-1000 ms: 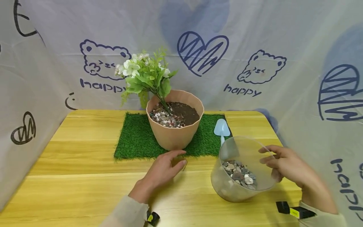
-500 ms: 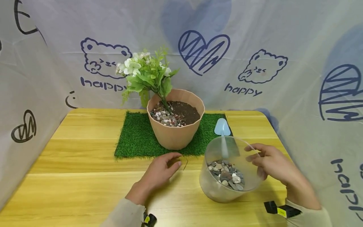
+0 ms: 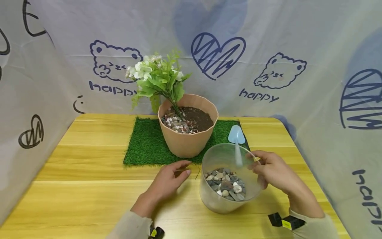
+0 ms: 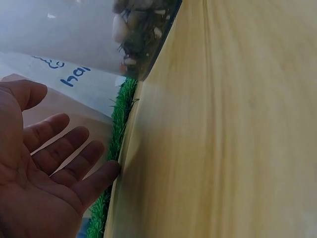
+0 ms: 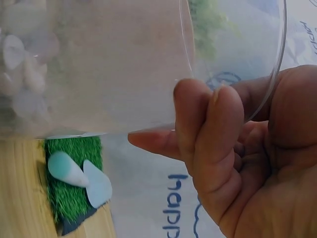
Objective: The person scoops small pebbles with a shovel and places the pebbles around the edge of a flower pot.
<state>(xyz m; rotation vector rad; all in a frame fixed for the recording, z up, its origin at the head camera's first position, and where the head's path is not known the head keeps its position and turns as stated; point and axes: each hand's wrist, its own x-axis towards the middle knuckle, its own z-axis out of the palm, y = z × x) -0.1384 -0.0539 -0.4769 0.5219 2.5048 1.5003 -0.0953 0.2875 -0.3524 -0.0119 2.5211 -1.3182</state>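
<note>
My right hand (image 3: 270, 167) grips the rim of a clear plastic tub (image 3: 213, 199) at its right side. Its bent fingers (image 5: 218, 129) press on the wall in the right wrist view. Grey, brown and white pebbles (image 3: 225, 186) cover the tub's bottom. Just left of the tub, low over the wood, my left hand (image 3: 165, 181) holds nothing, its fingers spread and loosely bent in the left wrist view. Behind it stands a peach flowerpot (image 3: 188, 144) with dark soil (image 3: 198, 118), small pebbles and an artificial plant (image 3: 161, 79) with white flowers.
The pot stands on a green turf mat (image 3: 143, 142) on the wooden table (image 3: 74, 186). A light blue toy shovel (image 3: 236, 134) lies at the mat's right edge, its handle seen through the tub. A printed cloth (image 3: 221, 20) hangs behind and at both sides.
My right hand has brought the tub of pebbles leftward, closer to the left hand and the front of the pot. The left hand has drawn back slightly left.
</note>
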